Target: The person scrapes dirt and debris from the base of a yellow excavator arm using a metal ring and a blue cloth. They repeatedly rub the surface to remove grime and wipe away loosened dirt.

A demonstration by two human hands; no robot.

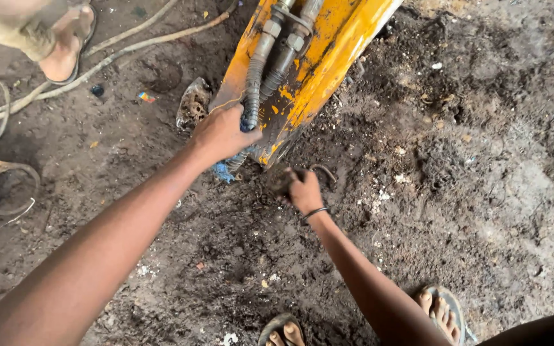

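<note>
- Rusty, open-ended metal pipe [1,186] lies on the dark, damp soil floor [469,192] at the far left, with pale hoses [97,64] snaking across the ground above it.
- Another person's sandalled foot [65,45] stands at the top left, near those hoses.
- Left hand [222,133] reaches forward and its grip is closed around a grey corrugated hydraulic hose [252,96], low down where the hose runs along the machine arm.
- Yellow, paint-chipped steel machine arm [315,57] slants down from the top centre, and its lower end meets the soil between the two hands; two hex fittings [283,35] join the hoses on its face.
- A scrap of blue cloth [222,172] lies on the soil just below the left hand.
- Right hand [302,189], with a thin dark bangle [313,213] at the wrist, is curled down at the soil beside a bent, rusty metal hook [324,172]; I cannot tell whether its grip holds anything.
- The person's own sandalled feet [440,307] show at the bottom edge.
</note>
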